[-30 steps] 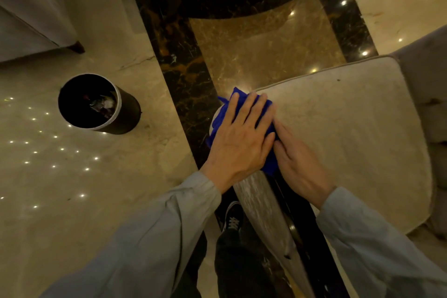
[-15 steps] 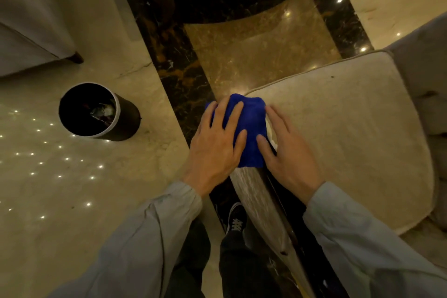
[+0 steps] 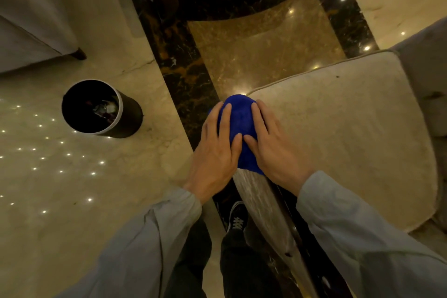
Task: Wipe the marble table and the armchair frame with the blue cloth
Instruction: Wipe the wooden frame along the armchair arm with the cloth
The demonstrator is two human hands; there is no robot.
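Both hands now cup the blue cloth (image 3: 238, 126) over the front tip of the armchair frame (image 3: 263, 203), left hand (image 3: 215, 152) and right hand (image 3: 273, 150) fingers curled around it; moments earlier it lay flat, suggesting frame wiping underway.

Cloth (image 3: 239, 126) is a deep solid blue. The chair arm (image 3: 261, 203) under it has a streaky grey-silver grain, and the seat cushion (image 3: 338, 143) is plain cream. Floor (image 3: 72, 176) is pale beige marble with a dark brown, gold-veined band (image 3: 183, 70). Bin (image 3: 101, 107) is black with a white rim. Sleeves (image 3: 135, 249) are light grey.
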